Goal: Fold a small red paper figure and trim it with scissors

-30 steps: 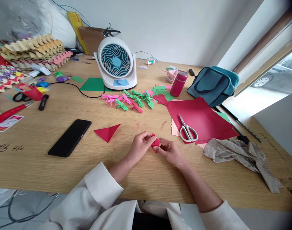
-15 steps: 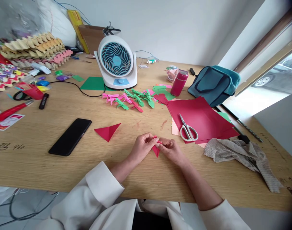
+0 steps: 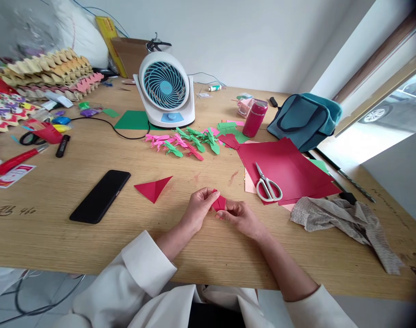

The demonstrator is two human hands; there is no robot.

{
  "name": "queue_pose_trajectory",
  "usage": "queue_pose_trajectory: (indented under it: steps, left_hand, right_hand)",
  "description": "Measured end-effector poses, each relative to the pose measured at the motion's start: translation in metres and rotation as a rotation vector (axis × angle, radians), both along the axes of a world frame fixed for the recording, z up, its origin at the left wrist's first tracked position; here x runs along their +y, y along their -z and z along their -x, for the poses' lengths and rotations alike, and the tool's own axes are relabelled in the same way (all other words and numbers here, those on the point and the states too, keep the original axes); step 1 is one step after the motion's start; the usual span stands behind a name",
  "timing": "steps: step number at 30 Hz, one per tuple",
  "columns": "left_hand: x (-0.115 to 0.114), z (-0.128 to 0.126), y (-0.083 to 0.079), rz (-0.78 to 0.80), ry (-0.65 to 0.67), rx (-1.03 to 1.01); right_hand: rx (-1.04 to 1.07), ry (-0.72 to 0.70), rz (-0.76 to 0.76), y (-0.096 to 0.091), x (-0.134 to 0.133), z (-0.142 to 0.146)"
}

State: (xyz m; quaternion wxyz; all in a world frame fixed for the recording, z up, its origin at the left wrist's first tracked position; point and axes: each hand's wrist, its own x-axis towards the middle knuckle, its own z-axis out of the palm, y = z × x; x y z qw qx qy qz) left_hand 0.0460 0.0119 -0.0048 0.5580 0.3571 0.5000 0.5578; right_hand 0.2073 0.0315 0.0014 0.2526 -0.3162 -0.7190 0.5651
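A small piece of folded red paper [image 3: 220,203] is held between my two hands, just above the table. My left hand [image 3: 200,206] pinches its upper left part between thumb and fingers. Its lower right part is gripped by my right hand [image 3: 241,218], thumb in front. Fingers cover some of the folds. To the left, a red paper triangle [image 3: 154,189] with a crease down its middle lies on the wood. Beyond my hands sits a cluster of folded green and pink paper figures [image 3: 187,142].
White-handled scissors [image 3: 268,189] rest on red paper sheets [image 3: 290,168] at right, beside a crumpled cloth [image 3: 334,218]. A black phone [image 3: 100,196] lies at left. Behind stand a fan [image 3: 167,89], a red bottle [image 3: 255,118] and a teal bag [image 3: 303,122].
The folded red paper has been turned; its point no longer faces down toward me. My right hand has slid lower on it, and my left hand has shifted slightly left.
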Motion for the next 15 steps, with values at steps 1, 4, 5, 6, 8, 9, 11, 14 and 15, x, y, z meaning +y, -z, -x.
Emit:
queue_pose_trajectory:
  steps: [1,4,5,6,8,9,11,14,15]
  left_hand:
    - [0.0004,0.001,0.0002,0.021,0.023,-0.031]
    - [0.0009,0.0037,-0.0011,0.058,0.095,-0.071]
    - [0.0008,0.0044,-0.0021,0.067,0.108,-0.066]
    - [0.0006,0.005,-0.0032,0.076,0.11,-0.056]
    - [0.0002,0.0056,-0.0054,0.09,0.102,-0.037]
    - [0.0001,0.0057,-0.0062,0.092,0.099,-0.032]
    - [0.0,0.0056,-0.0069,0.082,0.097,-0.029]
    - [0.0005,0.005,-0.0061,0.035,0.082,-0.01]
    - [0.0008,0.0047,-0.0056,0.019,0.072,0.0]
  right_hand:
    - [0.005,-0.002,0.004,0.0004,0.0,-0.0001]
    - [0.022,0.025,0.015,0.001,0.0003,0.0003]
    - [0.028,0.043,0.017,0.0011,0.0004,0.0005]
    - [0.037,0.061,0.016,0.0011,0.0006,0.0007]
    - [0.055,0.091,0.011,0.0012,0.0011,0.0011]
    - [0.06,0.106,0.009,0.0012,0.0013,0.0011]
    - [0.056,0.123,0.008,0.0014,0.0016,0.0011]
    - [0.045,0.125,0.0,0.0014,0.0017,0.0011]
    - [0.045,0.124,-0.006,0.0012,0.0017,0.0012]
